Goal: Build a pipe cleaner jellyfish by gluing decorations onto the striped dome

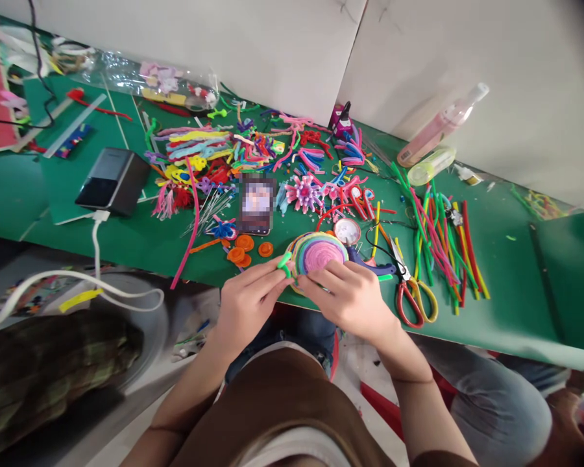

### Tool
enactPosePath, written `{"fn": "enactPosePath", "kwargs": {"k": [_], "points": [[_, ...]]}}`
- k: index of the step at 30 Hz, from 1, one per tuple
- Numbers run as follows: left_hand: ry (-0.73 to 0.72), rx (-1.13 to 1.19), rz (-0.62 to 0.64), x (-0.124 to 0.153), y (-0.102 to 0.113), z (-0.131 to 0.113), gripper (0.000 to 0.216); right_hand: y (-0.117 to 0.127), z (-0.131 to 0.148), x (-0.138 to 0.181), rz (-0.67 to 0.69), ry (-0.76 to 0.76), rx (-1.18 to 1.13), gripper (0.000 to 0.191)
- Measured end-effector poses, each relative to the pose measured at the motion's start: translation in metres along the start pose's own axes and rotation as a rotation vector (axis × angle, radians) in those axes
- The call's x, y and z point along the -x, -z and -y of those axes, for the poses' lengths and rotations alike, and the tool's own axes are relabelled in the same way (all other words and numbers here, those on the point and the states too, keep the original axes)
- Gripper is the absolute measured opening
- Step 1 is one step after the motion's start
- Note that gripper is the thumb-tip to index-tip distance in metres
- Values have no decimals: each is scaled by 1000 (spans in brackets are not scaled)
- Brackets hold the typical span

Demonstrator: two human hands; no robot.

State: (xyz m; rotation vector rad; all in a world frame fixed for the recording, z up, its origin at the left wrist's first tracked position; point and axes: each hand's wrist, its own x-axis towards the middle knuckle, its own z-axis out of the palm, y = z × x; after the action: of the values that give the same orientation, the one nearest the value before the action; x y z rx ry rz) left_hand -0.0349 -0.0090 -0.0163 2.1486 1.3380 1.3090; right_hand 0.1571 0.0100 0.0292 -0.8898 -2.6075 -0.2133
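A round coiled disc (318,251) of pipe cleaners, pink in the middle with purple, green, yellow and orange rings, sits at the near edge of the green table (506,305). My right hand (351,295) grips its near rim with closed fingers. My left hand (250,299) pinches a green pipe cleaner end (285,262) against the disc's left side.
Scissors (411,292) with red and yellow handles lie right of the disc, beside long pipe cleaners (442,240). A phone (256,204), small orange coils (243,250), a glue gun (370,263), a power bank (111,181) with white cable and a pink bottle (440,126) are on the table.
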Motion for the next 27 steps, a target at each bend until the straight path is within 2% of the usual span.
{"fn": "enactPosePath", "kwargs": {"k": [3, 5, 7, 9, 11, 12, 15, 19, 21, 23, 27], "points": [[69, -2, -24, 5, -2, -4, 11, 1, 0, 0, 16, -6, -13, 15], [200, 40, -41, 7, -2, -6, 24, 1, -1, 0, 22, -6, -18, 16], [272, 85, -14, 6, -1, -7, 40, 2, -1, -1, 32, 8, -16, 16], [229, 116, 68, 3, 2, -6, 40, 3, -3, -2, 43, 32, -14, 14], [185, 162, 174, 0, 5, -4, 28, 4, -5, -4, 45, 63, -18, 13], [208, 203, 227, -2, 6, -2, 24, 5, -7, -5, 40, 74, -22, 13], [421, 401, 373, -4, 8, 3, 21, 6, -11, -7, -6, 80, -29, 11], [629, 858, 509, -5, 4, 8, 23, 0, -14, -6, -152, 72, -81, 12], [685, 1058, 506, -5, 0, 10, 25, -5, -14, -4, -244, 56, -119, 12], [736, 1175, 436, -3, -4, 13, 28, -10, -14, -2, -306, 20, -135, 12], [775, 1224, 315, 0, -10, 17, 31, -15, -11, 0, -289, -23, -128, 15]]}}
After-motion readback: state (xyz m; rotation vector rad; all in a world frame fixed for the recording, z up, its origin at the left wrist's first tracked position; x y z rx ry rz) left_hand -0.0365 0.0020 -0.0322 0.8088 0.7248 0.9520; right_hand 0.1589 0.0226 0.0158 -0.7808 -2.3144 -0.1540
